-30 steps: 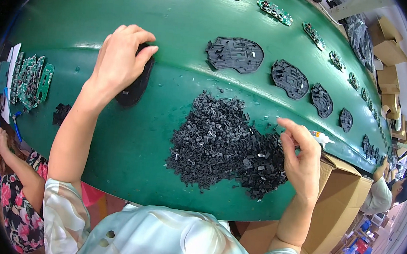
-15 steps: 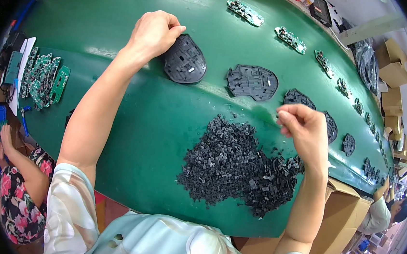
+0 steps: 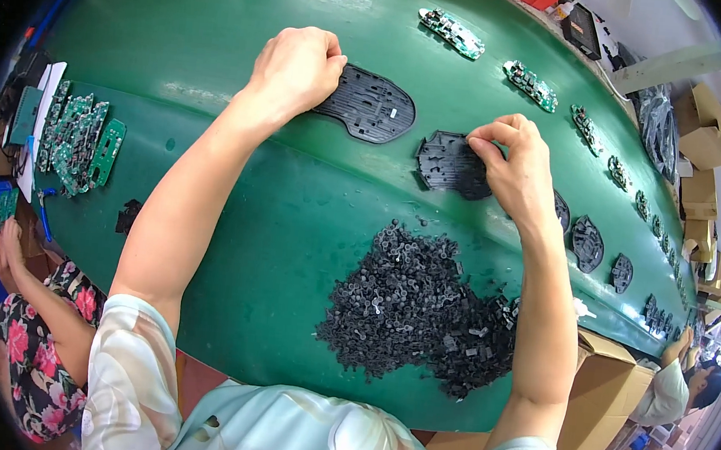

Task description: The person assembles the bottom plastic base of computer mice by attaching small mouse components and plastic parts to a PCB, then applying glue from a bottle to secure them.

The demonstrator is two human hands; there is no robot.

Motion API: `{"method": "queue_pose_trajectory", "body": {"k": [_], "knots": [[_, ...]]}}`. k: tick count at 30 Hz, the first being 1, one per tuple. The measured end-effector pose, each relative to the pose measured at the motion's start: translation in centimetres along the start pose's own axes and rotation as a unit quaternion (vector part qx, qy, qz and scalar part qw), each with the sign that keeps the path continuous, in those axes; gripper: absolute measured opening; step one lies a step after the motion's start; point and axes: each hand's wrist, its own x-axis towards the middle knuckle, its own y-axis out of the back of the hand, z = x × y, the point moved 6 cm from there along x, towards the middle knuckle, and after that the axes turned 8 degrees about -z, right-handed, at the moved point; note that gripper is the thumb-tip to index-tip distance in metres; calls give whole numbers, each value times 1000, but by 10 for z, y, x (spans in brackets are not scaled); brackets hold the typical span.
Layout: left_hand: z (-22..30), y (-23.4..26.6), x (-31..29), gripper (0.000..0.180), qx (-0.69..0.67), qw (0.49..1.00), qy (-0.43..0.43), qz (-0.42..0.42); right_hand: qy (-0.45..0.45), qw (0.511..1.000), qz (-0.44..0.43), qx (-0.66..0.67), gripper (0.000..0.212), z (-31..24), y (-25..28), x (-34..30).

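Note:
My left hand (image 3: 299,70) is closed at the left end of a black plastic shell (image 3: 378,106), fingertips on its edge. The shell lies on the green work surface with its ribbed inside up. To the right, my right hand (image 3: 516,166) is pinched over the upper edge of a second black shell (image 3: 450,163). Whatever may be between those fingertips is too small to make out. Nearer to me is a large heap of small black plastic parts (image 3: 392,305), partly hidden on its right by my right forearm.
Green circuit boards (image 3: 452,33) stand in a row along the far side, curving right. More black shells (image 3: 587,243) lie to the right. Stacked circuit boards (image 3: 76,140) sit at the left. A cardboard box (image 3: 608,384) stands at the lower right. Co-workers sit at left and far right.
My left hand has moved right, and its shell has shifted right and turned. My right hand has gone up and left to the second shell, which has moved slightly right and nearer.

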Motion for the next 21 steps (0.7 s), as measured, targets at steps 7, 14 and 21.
{"method": "queue_pose_trajectory", "body": {"k": [7, 14, 21], "knots": [[70, -12, -47, 25, -11, 948, -301, 105, 10, 1000, 27, -11, 7, 9, -7, -1], [108, -48, -71, 36, -6, 938, -347, -9, 35, 997, 54, -47, 7, 5, -4, -4], [111, -54, -68, 33, 19, 940, -337, -56, -11, 999, 30, -19, 10, 21, -2, 1]]}}
